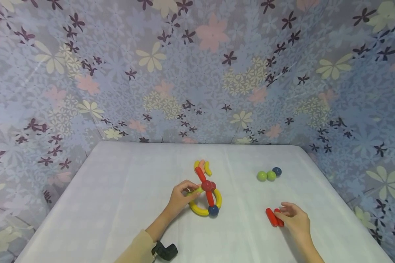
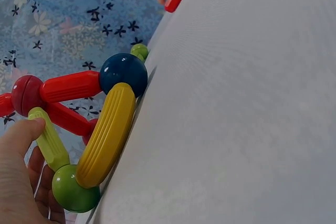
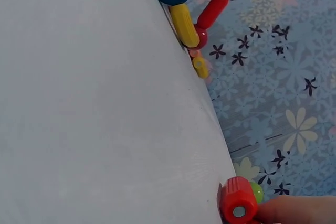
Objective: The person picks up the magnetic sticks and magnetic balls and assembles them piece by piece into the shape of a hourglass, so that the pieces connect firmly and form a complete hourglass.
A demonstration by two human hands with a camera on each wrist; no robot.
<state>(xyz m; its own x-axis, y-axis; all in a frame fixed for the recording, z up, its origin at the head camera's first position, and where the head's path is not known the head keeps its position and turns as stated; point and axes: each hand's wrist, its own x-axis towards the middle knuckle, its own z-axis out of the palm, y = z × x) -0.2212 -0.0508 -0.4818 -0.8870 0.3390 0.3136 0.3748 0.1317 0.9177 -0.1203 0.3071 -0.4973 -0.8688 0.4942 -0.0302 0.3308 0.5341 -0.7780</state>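
A magnetic ball-and-rod structure stands on the table, its base ring of curved yellow rods (image 1: pixel 199 211) joined by a blue ball (image 1: pixel 213 210) and a green ball (image 2: pixel 75 188). Slanting rods meet at a red ball (image 1: pixel 206 185) on top, from which another red rod (image 1: pixel 200 174) sticks out. My left hand (image 1: pixel 180 198) pinches the light green rod (image 2: pixel 50 139) between thumb and fingers. At the right, my right hand (image 1: pixel 295 220) has thumb and fingertips around one red rod (image 1: pixel 278 218); a second red rod (image 1: pixel 271 217) lies alongside it.
Behind the structure lie curved yellow rods (image 1: pixel 208 168) and a pink rod (image 1: pixel 202 164). Two green balls (image 1: pixel 262 176) and a dark blue ball (image 1: pixel 277 171) sit at the back right. A floral curtain (image 1: pixel 197 73) hangs behind the white table (image 1: pixel 135 171).
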